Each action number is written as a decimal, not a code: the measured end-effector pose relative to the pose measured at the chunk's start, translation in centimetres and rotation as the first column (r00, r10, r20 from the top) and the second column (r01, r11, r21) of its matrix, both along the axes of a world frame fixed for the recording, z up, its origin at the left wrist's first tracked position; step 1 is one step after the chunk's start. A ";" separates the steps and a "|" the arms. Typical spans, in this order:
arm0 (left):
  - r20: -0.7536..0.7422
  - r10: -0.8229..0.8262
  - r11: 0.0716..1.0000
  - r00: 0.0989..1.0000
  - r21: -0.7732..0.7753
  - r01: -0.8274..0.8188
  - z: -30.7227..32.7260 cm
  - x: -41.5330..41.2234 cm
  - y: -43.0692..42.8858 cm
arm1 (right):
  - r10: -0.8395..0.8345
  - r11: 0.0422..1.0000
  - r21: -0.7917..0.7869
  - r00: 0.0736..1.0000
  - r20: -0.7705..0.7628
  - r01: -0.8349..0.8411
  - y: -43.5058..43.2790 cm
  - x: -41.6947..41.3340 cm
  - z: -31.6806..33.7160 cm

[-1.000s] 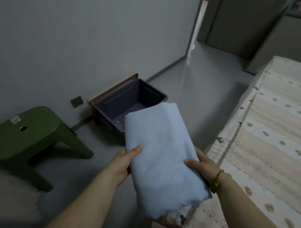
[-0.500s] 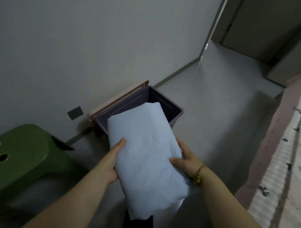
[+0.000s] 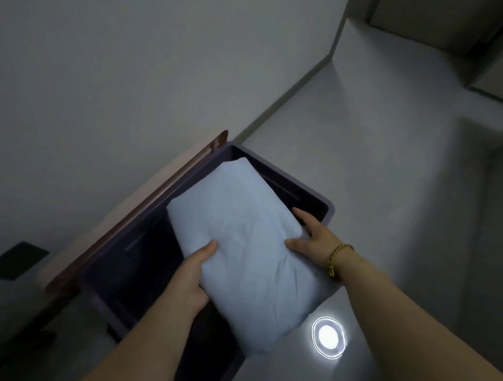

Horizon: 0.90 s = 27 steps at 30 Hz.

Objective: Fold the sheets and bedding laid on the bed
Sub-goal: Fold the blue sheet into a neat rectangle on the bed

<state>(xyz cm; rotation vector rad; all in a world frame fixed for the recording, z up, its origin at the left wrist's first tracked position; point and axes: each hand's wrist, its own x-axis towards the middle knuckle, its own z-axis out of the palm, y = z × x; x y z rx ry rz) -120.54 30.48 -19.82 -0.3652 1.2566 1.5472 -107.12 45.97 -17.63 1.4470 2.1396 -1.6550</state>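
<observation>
Holds folded pale-blue fabric sheet (image 3: 243, 241) tilted over open dark-purple rectangular plastic bin (image 3: 329, 213), far end near the bin's far corner, near end overhanging the near-right rim. Grips left edge with left hand (image 3: 193, 276): thumb pressed on top, fingers hidden beneath. Grips right edge with right hand (image 3: 311, 238): thumb on top, index finger along the side, remaining fingers hidden. Shows yellow braided cord bracelet (image 3: 337, 257) on right wrist, and flat brown lid (image 3: 147, 203) standing between bin and grey wall (image 3: 134, 72).

Both your forearms reach forward: your left hand (image 3: 194, 276) grips the folded sheet (image 3: 243, 232) at its left side, thumb on top, and your right hand (image 3: 314, 238) grips its right side likewise.
</observation>
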 end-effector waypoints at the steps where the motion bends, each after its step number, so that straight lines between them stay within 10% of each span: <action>1: -0.009 0.004 1.000 1.000 0.014 -0.004 -2.2 -1.2 1.0 | -0.012 1.000 -0.012 1.000 -0.011 0.012 0.9 -1.2 -2.2; 5: -0.082 0.038 0.999 0.996 0.031 -0.036 -10.1 -5.0 4.0 | -0.144 0.990 -0.011 0.985 -0.092 0.144 2.9 -4.1 -9.6; 9: -0.078 0.117 0.992 0.990 0.067 -0.112 -17.2 -7.7 5.7 | -0.405 0.798 0.570 0.875 0.266 0.196 4.1 -3.4 -15.7; 27: 0.074 -0.034 0.999 0.997 -0.011 0.035 -38.3 -5.4 15.8 | -0.478 0.777 0.579 0.830 0.288 0.247 6.2 -2.5 -21.2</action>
